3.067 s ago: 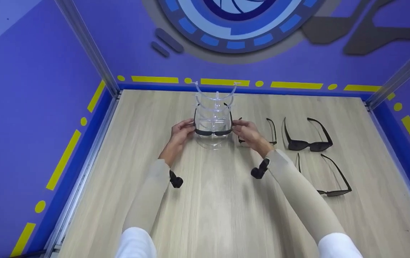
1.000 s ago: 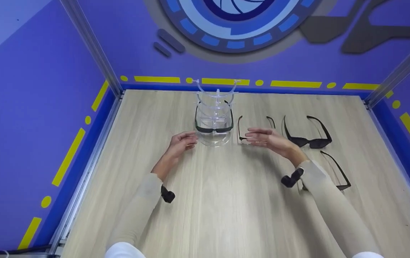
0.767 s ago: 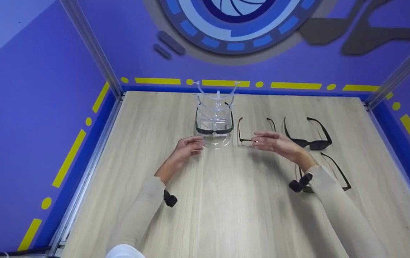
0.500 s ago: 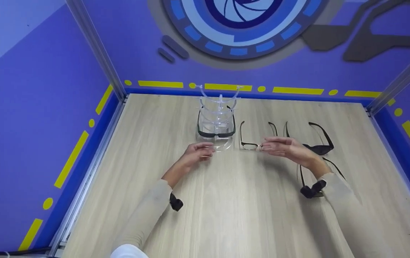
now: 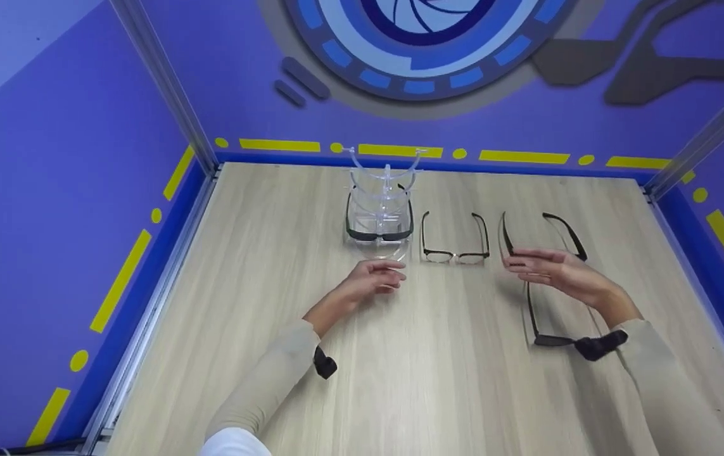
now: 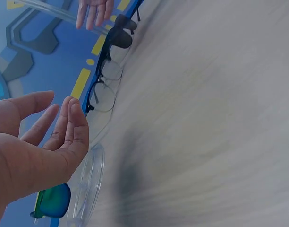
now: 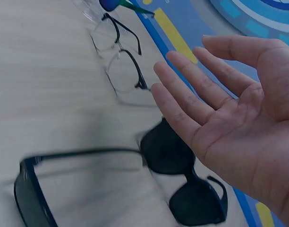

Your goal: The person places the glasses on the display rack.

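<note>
Sunglasses (image 5: 379,235) with dark lenses sit low on a clear multi-tier eyewear display stand (image 5: 387,171); their lenses look blue-green in the left wrist view. Just in front of the stand's base hovers my left hand (image 5: 371,285), fingers loosely bent around nothing. My right hand (image 5: 564,275) is held over black sunglasses (image 5: 507,237), hiding much of their front; in the right wrist view its fingers are extended and hold nothing. Between stand and right hand lie clear-lens eyeglasses (image 5: 438,257), temples unfolded. Nearer the person, another pair of dark sunglasses (image 5: 552,341) is partly covered by the right wrist camera.
The wood-grain table (image 5: 412,380) is bounded by a blue-purple back wall (image 5: 463,126) and side panels with metal posts (image 5: 165,82). The stand is close to the back wall. All loose eyewear lies right of it.
Both hands have let go of the sunglasses on the stand. My right hand has moved right, past the clear-lens eyeglasses. My left hand has come toward the person and shifted right.
</note>
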The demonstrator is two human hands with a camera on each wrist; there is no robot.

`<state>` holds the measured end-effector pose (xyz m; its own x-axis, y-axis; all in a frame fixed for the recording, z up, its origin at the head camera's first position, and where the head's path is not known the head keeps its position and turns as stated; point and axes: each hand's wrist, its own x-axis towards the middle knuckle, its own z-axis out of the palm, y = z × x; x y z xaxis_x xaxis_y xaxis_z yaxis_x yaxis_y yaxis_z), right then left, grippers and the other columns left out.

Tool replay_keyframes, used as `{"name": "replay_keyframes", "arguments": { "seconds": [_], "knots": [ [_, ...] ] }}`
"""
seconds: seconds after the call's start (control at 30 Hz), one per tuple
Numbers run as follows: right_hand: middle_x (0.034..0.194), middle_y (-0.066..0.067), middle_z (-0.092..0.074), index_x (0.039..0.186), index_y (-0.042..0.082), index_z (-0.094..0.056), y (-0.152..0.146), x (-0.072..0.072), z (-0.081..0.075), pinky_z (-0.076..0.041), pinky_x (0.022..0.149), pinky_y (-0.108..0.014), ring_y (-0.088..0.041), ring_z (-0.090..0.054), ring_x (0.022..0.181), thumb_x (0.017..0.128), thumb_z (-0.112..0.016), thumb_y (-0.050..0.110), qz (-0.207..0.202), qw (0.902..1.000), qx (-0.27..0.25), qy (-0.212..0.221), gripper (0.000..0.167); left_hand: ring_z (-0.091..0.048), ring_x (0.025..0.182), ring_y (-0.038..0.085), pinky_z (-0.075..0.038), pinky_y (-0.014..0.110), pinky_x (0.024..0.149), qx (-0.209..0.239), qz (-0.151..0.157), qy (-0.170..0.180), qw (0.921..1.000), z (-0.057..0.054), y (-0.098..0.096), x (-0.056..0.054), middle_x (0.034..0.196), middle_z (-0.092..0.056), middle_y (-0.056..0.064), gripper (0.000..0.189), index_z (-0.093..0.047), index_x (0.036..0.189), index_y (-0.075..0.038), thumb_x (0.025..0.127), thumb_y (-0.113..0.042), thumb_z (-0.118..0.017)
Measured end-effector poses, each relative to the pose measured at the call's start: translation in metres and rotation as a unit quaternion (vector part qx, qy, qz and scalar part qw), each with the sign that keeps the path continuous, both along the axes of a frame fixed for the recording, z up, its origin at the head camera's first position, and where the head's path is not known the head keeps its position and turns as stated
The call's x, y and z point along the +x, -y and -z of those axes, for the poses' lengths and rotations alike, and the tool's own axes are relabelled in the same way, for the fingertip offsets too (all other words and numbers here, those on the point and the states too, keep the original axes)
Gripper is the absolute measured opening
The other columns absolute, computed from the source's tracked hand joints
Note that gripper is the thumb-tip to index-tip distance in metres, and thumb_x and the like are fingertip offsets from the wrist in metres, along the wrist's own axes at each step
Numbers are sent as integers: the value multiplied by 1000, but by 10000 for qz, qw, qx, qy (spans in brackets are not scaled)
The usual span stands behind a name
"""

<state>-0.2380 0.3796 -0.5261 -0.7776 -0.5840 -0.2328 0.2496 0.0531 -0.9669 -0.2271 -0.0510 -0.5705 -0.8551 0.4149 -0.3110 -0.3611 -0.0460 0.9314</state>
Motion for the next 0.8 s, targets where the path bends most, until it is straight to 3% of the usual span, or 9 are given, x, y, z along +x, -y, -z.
{"name": "replay_keyframes", "arguments": {
  "seconds": [0.17,0.4,0.57,0.8],
  "knots": [
    [150,-12,-56,156,-12,-21,-29,11,2,-45,115,-34,-24,-55,138,110,-33,0,-215,9991,-353,-21,49,-68,89,8,-55,42,104,54,203,24,9998,4,-13,6,110,-76,6,43,-56,138,8,96,0,-65],
    [152,-9,-55,156,-11,-24,-72,27,7,-44,116,-31,-21,-53,141,109,-22,-6,-464,9927,-1115,-59,47,-68,89,10,-57,39,100,7,575,-10,9983,12,-37,15,111,-77,9,39,-61,135,5,98,-4,-65],
    [152,-8,-56,156,-8,-27,-98,35,8,-45,116,-31,-22,-52,141,109,-18,-7,-429,9892,-1397,140,48,-67,90,10,-59,34,95,54,780,62,9969,14,-54,19,112,-77,9,35,-64,133,1,98,-5,-66],
    [154,-10,-53,157,2,-36,-129,43,14,-45,116,-31,-21,-51,142,109,-10,-6,-505,9793,-1892,508,56,-67,86,9,-58,41,100,102,916,50,9957,15,-86,22,106,-77,6,37,-65,132,3,95,-4,-69]
  ]
}}
